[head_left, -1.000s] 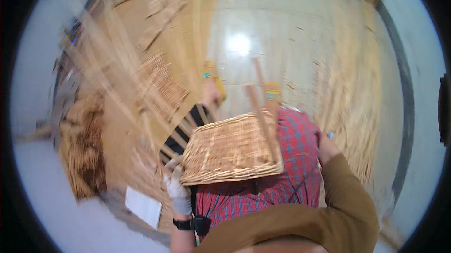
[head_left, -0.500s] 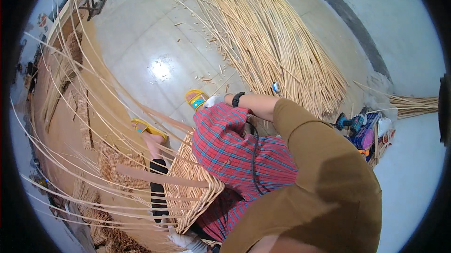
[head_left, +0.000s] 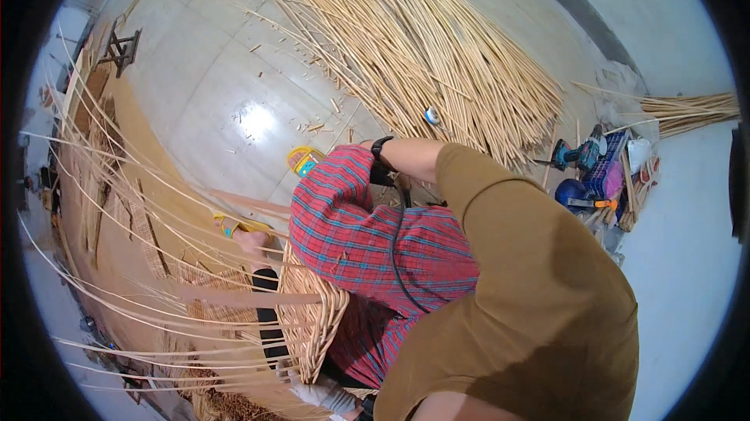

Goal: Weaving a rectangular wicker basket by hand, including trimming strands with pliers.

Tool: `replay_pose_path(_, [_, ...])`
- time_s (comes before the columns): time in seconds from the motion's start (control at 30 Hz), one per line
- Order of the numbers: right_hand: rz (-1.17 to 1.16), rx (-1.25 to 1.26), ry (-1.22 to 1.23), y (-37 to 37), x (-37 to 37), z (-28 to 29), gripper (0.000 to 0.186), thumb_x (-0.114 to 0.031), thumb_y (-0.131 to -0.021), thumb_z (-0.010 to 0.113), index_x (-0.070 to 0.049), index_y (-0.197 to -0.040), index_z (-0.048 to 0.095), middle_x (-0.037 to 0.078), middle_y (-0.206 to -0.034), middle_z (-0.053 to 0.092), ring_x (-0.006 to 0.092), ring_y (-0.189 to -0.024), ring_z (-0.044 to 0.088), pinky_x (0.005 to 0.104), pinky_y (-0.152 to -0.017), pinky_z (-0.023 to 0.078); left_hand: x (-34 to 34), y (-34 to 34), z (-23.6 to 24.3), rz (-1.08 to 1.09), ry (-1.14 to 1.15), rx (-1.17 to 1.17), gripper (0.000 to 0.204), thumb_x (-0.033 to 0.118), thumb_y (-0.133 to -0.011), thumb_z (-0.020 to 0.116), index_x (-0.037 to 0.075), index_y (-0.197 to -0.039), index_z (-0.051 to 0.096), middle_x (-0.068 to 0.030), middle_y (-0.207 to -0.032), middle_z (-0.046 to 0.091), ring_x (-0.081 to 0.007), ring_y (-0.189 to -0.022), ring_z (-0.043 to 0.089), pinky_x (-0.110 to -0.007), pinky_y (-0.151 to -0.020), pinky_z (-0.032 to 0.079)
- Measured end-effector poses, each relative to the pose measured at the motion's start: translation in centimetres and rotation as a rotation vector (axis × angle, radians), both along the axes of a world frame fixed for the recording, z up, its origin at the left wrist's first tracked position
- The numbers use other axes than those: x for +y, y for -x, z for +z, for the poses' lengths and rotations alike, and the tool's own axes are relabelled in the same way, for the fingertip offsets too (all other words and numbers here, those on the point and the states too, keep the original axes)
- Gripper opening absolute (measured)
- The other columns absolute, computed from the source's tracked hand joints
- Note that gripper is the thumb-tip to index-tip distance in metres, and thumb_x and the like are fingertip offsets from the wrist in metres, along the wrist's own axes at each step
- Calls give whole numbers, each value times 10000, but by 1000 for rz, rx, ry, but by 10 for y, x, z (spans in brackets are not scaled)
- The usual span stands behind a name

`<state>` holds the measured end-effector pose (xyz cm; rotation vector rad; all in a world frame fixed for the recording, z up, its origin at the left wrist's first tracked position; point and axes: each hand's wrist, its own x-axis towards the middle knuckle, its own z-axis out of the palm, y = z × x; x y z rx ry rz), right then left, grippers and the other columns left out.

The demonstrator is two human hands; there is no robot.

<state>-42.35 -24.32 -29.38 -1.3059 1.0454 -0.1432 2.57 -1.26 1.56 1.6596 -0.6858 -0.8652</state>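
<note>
A partly woven wicker basket [head_left: 311, 323] rests against my legs, with long pale stakes [head_left: 168, 319] fanning out to the left. My left hand [head_left: 326, 396], in a whitish glove, is at the basket's lower corner, its fingers closed around the edge among the stakes. A flat brown strip [head_left: 250, 294] runs out from the basket's side. Red plaid cloth [head_left: 351, 237] covers my raised knee and lap. My right hand [head_left: 366, 144] is mostly hidden behind that cloth, so its fingers do not show. A black watch [head_left: 380, 148] is on that wrist, and a dark cord [head_left: 397, 253] lies across the cloth.
A wide spread of rattan rods [head_left: 461, 69] lies on the tiled floor ahead. On the right are a cordless drill [head_left: 578, 155], a blue crate [head_left: 608, 165] and another rod bundle [head_left: 691, 112]. Woven panels [head_left: 148, 233] lie at left, near a small dark stool [head_left: 119, 50].
My gloved right hand, visible at the knee before, has slipped behind the plaid cloth. The basket and surroundings appear shifted left in view. More of my left hand shows at the basket's corner.
</note>
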Motion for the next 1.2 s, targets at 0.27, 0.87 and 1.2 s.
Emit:
replay_pose_path(0.27, [-128,65,-217,18,146,0,449,-429,-958,604,-34,-1136,721,135,-1052,733,292,-918,671,413,-803,530,8,-29,2,-377,3,-570,353,177,-993,549,13,-1305,561,-184,-1307,562,-321,-1188,567,-458,-1023,491])
replay_pose_path(0.87, [-870,498,162,86,183,87,376,-320,-947,590,-46,-1198,647,244,-1108,696,388,-1045,670,487,-874,521,-19,29,39,-466,217,-724,505,285,-980,523,-68,-1341,536,-194,-1380,535,-329,-1247,521,-475,-1068,440])
replay_pose_path(1.2, [-241,878,415,45,118,39,270,-103,-835,634,-95,-1087,731,149,-1105,722,325,-1023,701,433,-855,564,-5,33,36,-91,10,-419,402,245,-921,583,-9,-1230,607,-146,-1211,608,-295,-1127,570,-438,-1000,480])
